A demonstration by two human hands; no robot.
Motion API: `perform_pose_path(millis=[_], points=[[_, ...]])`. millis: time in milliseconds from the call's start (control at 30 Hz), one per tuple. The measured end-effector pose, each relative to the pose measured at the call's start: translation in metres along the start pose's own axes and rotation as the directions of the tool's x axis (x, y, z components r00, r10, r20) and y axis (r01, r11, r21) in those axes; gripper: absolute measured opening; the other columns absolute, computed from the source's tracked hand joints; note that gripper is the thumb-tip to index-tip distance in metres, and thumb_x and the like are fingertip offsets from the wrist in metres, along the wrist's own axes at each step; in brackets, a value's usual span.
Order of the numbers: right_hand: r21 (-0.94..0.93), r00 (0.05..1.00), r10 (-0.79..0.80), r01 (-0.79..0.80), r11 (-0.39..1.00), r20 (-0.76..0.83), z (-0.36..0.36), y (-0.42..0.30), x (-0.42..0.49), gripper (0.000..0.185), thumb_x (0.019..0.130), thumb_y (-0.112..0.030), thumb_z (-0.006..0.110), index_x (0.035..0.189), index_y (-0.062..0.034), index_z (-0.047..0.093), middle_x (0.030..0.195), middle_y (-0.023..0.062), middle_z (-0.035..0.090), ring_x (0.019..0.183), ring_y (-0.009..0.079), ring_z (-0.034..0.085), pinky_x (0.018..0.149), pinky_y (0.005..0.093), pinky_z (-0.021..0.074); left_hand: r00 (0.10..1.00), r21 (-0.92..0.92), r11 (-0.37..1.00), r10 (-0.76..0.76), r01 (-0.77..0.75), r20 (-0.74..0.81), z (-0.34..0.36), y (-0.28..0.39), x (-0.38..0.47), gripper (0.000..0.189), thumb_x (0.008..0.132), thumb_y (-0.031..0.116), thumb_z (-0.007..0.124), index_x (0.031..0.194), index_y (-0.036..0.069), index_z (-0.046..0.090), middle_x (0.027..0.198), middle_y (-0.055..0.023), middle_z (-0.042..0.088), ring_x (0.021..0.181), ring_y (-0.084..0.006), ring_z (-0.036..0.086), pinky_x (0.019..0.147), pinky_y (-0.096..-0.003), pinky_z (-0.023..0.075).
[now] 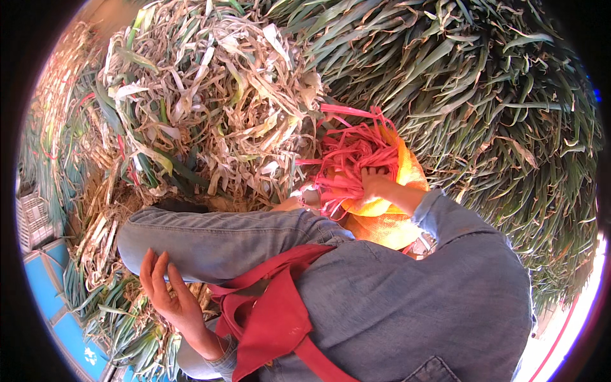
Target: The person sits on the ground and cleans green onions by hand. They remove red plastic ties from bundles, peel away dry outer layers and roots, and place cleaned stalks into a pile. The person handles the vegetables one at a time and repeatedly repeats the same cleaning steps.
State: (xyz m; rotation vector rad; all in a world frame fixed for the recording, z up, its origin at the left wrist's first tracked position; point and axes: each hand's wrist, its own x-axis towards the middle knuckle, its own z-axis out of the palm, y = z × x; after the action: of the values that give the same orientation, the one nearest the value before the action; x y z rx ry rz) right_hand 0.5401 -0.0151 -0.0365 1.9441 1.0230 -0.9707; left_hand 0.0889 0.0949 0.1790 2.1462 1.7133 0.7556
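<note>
My right hand (374,184) lies among a tangle of red plastic strips (351,150) in the mouth of an orange-yellow mesh sack (413,172). Its fingers are bent into the strips, so whether it grips any is unclear. My left hand (172,298) is raised beside my denim-covered knee (143,234), fingers apart, holding nothing. A red cloth (274,315) is tied at my waist. Beyond my leg stands a large heap of dry, pale leaves and stalks (238,95), with some green ones mixed in.
A tall mass of long green leaves (468,100), seemingly green onions, rises behind the sack. More leafy stalks (138,329) lie below my left hand. Blue panels (79,334) and a white plastic crate (33,219) stand at far left. A red cord (556,336) runs at lower right.
</note>
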Motion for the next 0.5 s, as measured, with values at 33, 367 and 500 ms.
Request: perform_pose_path(millis=[33, 367, 500], points=[[-0.023, 0.998, 0.042, -0.043, 0.999, -0.051, 0.019, 0.001, 0.011, 0.138, 0.048, -0.054, 0.091, 0.15, -0.0069, 0.011, 0.157, 0.0243, 0.011, 0.136, 0.0551, 0.026, 0.109, 0.0645, 0.027, 1.0, 0.003, 1.0, -0.003, 0.003, -0.002, 0.002, 0.001, 0.001, 0.021, 0.094, 0.002, 0.055, 0.113, -0.002, 0.065, 0.129, -0.0185, 0.055, 0.119, -0.0311, 0.055, 0.1, -0.039, 0.0428], [0.729, 0.922, 0.064, 0.257, 0.635, -0.382, 0.055, 0.039, 0.112, 0.049, 0.066, -0.016, 0.075, 0.112, -0.0018, 0.066, 0.103, 0.0166, 0.07, 0.097, 0.0311, 0.066, 0.08, 0.0385, 0.0525, 0.999, 0.061, 0.998, 0.028, -0.025, -0.042, 0.01, -0.001, -0.003, 0.018, 0.093, 0.002, 0.058, 0.109, 0.0, 0.067, 0.127, -0.0175, 0.055, 0.116, -0.0317, 0.055, 0.097, -0.0386, 0.0444], [0.891, 0.894, 0.01, 0.447, 0.076, -0.449, -0.002, 0.043, 0.077, 0.049, 0.064, -0.014, 0.076, 0.11, 0.0016, 0.067, 0.099, 0.0098, 0.069, 0.088, 0.0214, 0.066, 0.078, 0.0352, 0.0524, 0.999, 0.086, 0.996, 0.038, -0.035, -0.032, 0.01, -0.004, -0.002, 0.018, 0.093, 0.002, 0.058, 0.108, 0.0, 0.067, 0.127, -0.0173, 0.056, 0.115, -0.0312, 0.055, 0.097, -0.0382, 0.0448]])
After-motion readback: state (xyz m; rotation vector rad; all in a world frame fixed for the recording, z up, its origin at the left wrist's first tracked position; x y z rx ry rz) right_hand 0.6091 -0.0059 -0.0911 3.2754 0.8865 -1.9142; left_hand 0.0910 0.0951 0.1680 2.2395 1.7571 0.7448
